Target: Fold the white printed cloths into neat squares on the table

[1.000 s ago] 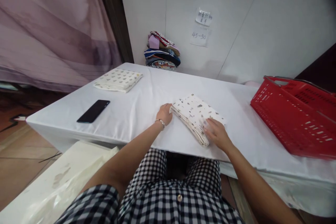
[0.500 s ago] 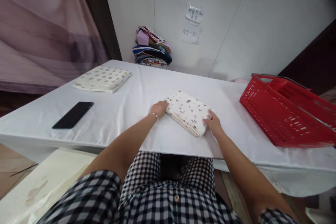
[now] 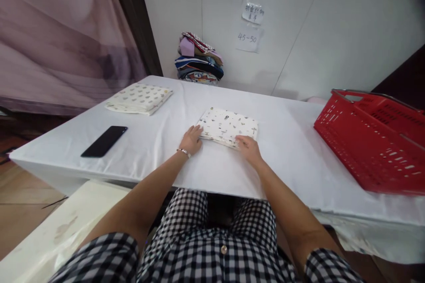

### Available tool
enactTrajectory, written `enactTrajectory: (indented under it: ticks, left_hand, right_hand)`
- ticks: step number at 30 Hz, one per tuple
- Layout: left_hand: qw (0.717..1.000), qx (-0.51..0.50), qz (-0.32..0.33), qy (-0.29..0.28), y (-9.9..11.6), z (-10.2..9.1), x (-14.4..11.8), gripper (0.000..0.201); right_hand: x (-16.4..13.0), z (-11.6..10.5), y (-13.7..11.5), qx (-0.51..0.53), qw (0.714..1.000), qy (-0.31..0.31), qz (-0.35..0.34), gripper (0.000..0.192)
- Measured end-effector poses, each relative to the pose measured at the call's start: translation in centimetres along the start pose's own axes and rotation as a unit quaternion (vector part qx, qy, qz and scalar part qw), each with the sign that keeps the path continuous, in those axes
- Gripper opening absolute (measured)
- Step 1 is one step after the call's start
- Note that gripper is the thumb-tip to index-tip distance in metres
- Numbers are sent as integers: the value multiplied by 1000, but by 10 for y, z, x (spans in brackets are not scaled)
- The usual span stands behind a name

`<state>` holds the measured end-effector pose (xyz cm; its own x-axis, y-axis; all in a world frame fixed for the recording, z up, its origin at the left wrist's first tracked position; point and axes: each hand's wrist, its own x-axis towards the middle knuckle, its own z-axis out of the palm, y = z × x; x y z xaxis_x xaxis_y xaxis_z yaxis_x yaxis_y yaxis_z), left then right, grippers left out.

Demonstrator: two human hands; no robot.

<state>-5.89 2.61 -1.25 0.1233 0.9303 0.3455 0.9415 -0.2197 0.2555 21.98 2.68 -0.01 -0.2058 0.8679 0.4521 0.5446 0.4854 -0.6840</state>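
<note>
A folded white cloth with a small scattered print lies on the white table, its layered front edge facing me. My left hand rests flat at its left front corner, fingers stretched and touching the edge. At the right front edge, my right hand has its fingers over the top layer and the thumb close to the fold, gripping it lightly. Parts of the cloth's right corner are hidden under that hand.
Another folded cloth with grey motifs lies at the back left. Before it is a black phone. A red basket stands on the right. Behind the table rises a pile of folded fabrics against the wall.
The folded cloth has turned so its front edge runs more nearly level, and sits slightly farther left. My right hand has moved from its right end to its front edge.
</note>
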Motion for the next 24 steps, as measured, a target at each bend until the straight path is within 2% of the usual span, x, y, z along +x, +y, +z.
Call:
enactTrajectory:
  ticks: [2,5,7,14,20,24]
  left_hand:
    - [999,0,32,10,6,-3,-1,48]
    - [992,-6,125,-4,18,-7,-3,40]
    - [988,-12,154,-12,24,-8,-3,37]
    - [992,-54,117,-3,44,-3,4,33]
    - [983,-108,151,-14,79,7,9,33]
    - [985,-97,140,-8,80,13,11,31]
  right_hand:
    - [-16,2,-4,-17,999,-11,-40,22]
    - [-28,1,0,-30,996,40,-68,25]
    - [-29,-1,4,-46,994,69,-67,27]
    - [-23,1,4,-113,991,39,-65,25]
    - [-25,-3,-3,-156,984,53,-66,24]
    - [-27,-3,-4,-186,980,64,-41,21]
